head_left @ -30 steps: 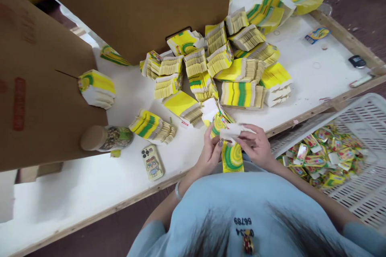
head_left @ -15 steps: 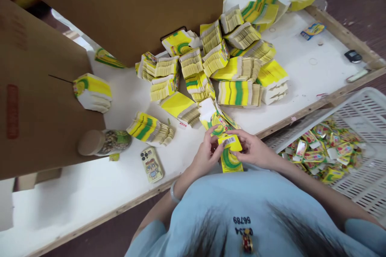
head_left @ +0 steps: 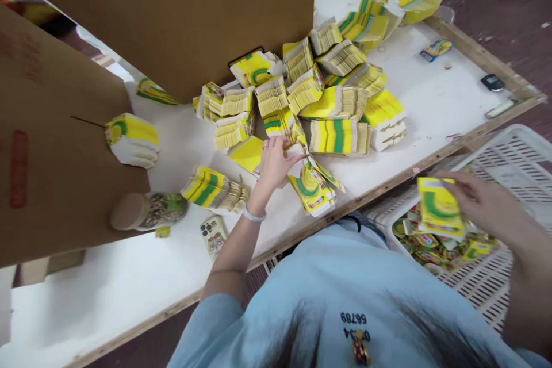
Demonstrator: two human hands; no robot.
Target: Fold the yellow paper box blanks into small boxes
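My left hand (head_left: pixel 275 162) is at the white-flapped end of a small stack of flat yellow-and-green cartons (head_left: pixel 311 187) near the table's front edge. Its thumb lies along the flaps, with a gap between thumb and forefinger. Over on the right, my right hand (head_left: pixel 476 198) grips a yellow carton (head_left: pixel 440 207), held above a white plastic basket (head_left: pixel 520 146). Motion blurs that hand a little. Inside the basket are many small yellow, green and red cartons (head_left: pixel 431 241).
Bundles of flat cartons (head_left: pixel 340 135) cover the middle of the white table. A large cardboard box (head_left: pixel 194 17) stands behind them. To the left are a lidded jar (head_left: pixel 149 210), a phone (head_left: pixel 213 236) and another carton bundle (head_left: pixel 215 187). A small blue box (head_left: pixel 436 50) lies far right.
My hands, together on one carton before, have parted. The right has carried a carton rightward over the basket. The left has moved up and left to the flaps of the stack.
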